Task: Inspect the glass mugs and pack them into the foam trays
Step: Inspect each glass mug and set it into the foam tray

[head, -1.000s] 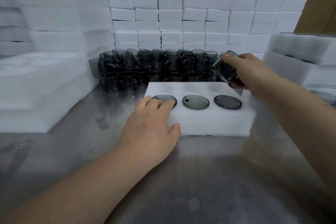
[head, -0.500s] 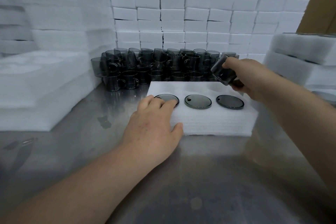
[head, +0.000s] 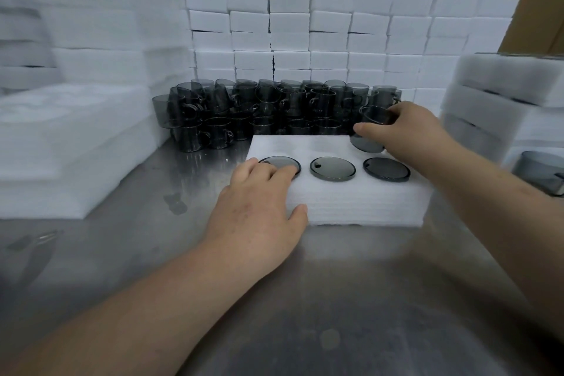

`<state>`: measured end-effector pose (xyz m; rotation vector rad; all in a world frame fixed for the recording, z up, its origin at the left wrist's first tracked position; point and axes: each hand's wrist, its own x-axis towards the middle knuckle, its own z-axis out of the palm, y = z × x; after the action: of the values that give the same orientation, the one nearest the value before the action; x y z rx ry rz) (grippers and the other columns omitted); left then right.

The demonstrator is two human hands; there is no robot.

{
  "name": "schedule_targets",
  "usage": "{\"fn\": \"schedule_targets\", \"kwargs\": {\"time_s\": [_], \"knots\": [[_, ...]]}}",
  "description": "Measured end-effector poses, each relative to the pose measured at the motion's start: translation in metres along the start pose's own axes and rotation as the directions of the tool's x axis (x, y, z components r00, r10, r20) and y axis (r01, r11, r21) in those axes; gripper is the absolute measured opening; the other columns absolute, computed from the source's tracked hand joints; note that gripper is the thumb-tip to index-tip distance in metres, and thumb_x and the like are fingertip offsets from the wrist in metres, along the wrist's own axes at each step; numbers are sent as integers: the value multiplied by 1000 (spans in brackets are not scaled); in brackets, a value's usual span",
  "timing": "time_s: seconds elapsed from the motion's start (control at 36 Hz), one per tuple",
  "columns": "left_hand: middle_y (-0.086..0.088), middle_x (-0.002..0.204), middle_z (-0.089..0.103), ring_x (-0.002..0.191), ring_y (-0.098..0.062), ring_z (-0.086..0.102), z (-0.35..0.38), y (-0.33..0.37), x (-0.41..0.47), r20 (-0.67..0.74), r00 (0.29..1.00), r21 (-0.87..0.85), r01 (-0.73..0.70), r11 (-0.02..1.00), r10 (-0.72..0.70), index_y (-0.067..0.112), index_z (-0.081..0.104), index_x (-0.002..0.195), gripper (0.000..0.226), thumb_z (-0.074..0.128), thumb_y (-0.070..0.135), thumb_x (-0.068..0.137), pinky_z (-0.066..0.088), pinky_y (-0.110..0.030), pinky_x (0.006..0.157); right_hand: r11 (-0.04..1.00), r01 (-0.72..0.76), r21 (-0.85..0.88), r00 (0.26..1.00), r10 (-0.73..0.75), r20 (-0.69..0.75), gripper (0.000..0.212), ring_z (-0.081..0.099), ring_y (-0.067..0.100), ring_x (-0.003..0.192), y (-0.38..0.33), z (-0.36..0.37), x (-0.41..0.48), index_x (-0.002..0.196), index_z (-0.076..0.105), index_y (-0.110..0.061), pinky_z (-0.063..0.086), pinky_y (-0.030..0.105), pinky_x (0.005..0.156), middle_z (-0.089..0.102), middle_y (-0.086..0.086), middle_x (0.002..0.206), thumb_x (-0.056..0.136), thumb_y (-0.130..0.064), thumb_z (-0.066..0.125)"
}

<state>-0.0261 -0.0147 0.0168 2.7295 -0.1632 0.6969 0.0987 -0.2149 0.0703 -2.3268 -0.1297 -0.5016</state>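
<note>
A white foam tray (head: 332, 201) lies on the steel table in front of me. Its front row shows three dark round mug bottoms (head: 332, 168) set flush in the foam. My left hand (head: 259, 207) rests flat on the tray's front left corner, fingertips on the left mug bottom, thumb against the tray's side. My right hand (head: 406, 128) grips a smoky grey glass mug (head: 370, 131), tilted, at the tray's back right. Behind the tray stands a pile of several grey glass mugs (head: 262, 113), stacked two high.
Walls of white foam blocks (head: 329, 27) close the back. Stacks of foam trays stand at the left (head: 73, 143) and right (head: 500, 107). Another grey mug (head: 540, 171) sits low at the far right. The steel table (head: 305, 299) stretches toward me.
My right hand has brought the tilted mug down from above the pile to the tray's back right corner. My left hand has stayed on the tray.
</note>
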Motion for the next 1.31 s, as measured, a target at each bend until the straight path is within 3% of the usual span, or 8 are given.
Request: {"fn": "schedule_targets", "kwargs": {"time_s": [0.14, 0.33, 0.67, 0.86, 1.03, 1.08, 1.19, 1.31], "knots": [[13, 133, 38, 128, -5, 8, 0, 0, 0, 5, 1000, -1, 2, 1000, -2, 33, 29, 141, 58, 45, 46, 87, 25, -30, 104, 997, -23, -79, 1000, 24, 12, 58, 58, 23, 95, 0, 0, -1, 106, 56, -21, 49, 38, 82, 62, -3, 97, 64, -59, 69], [13, 132, 38, 128, -5, 8, 0, 0, 0, 0, 1000, -4, 0, 1000, 0, 33, 30, 141, 58, 45, 46, 87, 24, -30, 105, 986, 34, -162, 998, -27, 49, 83, 42, 26, 127, -1, 1, -2, 142, 33, -28, 38, 40, 101, 47, 3, 139, 72, -58, 67], [12, 134, 38, 126, -3, 7, 1, -1, 1, 0, 1000, 0, 0, 1000, 0, 33, 30, 140, 58, 45, 47, 86, 25, -30, 104, 966, 21, -256, 996, 2, 87, 64, 44, 26, 125, -1, 3, -2, 139, 41, -31, 36, 34, 92, 51, 0, 136, 85, -65, 37], [13, 134, 37, 124, -2, 6, 1, -1, 0, -1, 1000, 1, 1, 1000, -1, 33, 29, 140, 57, 45, 47, 87, 26, -30, 103, 988, 72, -134, 997, -70, 18, 43, 55, 26, 89, -6, -4, -8, 96, 63, -13, 37, 32, 72, 59, -11, 84, 94, -43, 33], [13, 133, 38, 124, -2, 7, 1, -1, 0, 2, 1000, -5, -3, 1000, 3, 32, 30, 140, 57, 45, 47, 87, 24, -30, 104, 994, 105, -22, 993, -103, 60, 41, 45, 16, 122, -10, -8, -11, 129, 54, -29, 34, 29, 96, 53, -8, 133, 97, -34, 30], [13, 133, 38, 125, -2, 7, 1, -1, 0, 1, 1000, -6, -2, 1000, 2, 32, 30, 140, 58, 45, 47, 87, 24, -30, 104, 996, 90, 19, 990, -92, 106, 40, 52, 14, 106, -9, -7, -11, 126, 57, -30, 38, 25, 84, 63, -11, 109, 97, -35, 31], [13, 133, 37, 123, -1, 6, 1, -1, 0, 0, 1000, -1, -4, 1000, 4, 32, 29, 141, 58, 45, 47, 87, 24, -30, 104, 998, 48, 41, 984, -54, 172, 39, 34, 1, 61, -6, -4, -8, 125, 58, -29, 24, 17, 55, 33, -19, 63, 97, -32, 31], [13, 133, 37, 125, -2, 6, 1, -1, 0, 5, 1000, -7, 1, 1000, -1, 33, 29, 141, 58, 45, 46, 87, 24, -29, 104, 997, 45, 56, 973, -57, 222, 39, 44, 3, 86, -4, -4, -8, 124, 58, -32, 31, 19, 75, 59, -18, 107, 97, -34, 30]]}}
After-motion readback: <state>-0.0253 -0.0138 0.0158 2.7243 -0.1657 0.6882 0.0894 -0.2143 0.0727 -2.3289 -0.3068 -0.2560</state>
